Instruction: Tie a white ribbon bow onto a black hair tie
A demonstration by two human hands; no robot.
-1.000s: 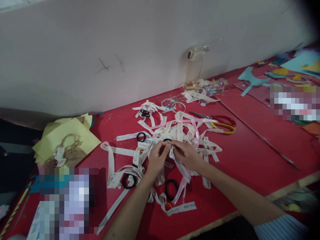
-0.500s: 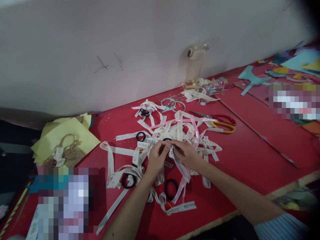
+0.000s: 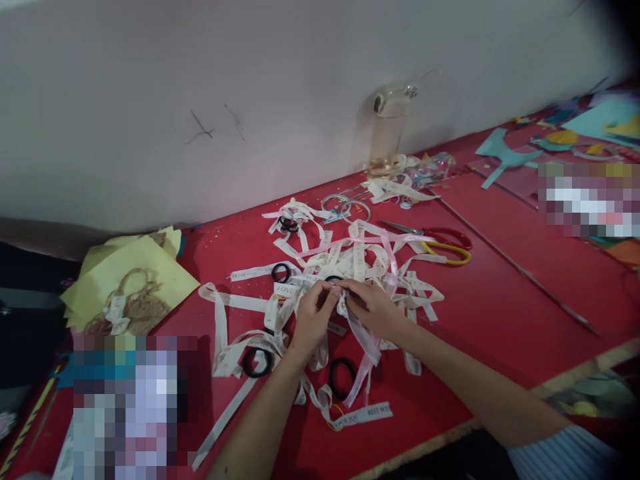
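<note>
My left hand [image 3: 313,319] and my right hand [image 3: 376,308] meet fingertip to fingertip over a heap of white printed ribbon strips [image 3: 360,257] on a red table [image 3: 500,293]. Both pinch the same small piece of ribbon [image 3: 343,300], whose pale pink tails hang down between the hands. A black hair band [image 3: 343,378] lies just below my hands, and another [image 3: 257,362] rests to the lower left. A third black band [image 3: 281,272] sits above my left hand.
Red and yellow scissors [image 3: 443,243] lie right of the heap. A clear bottle [image 3: 387,133] stands against the white wall. Yellow paper with jute twine [image 3: 133,293] is at the left. A thin stick [image 3: 520,270] and coloured paper cut-outs [image 3: 505,157] lie right.
</note>
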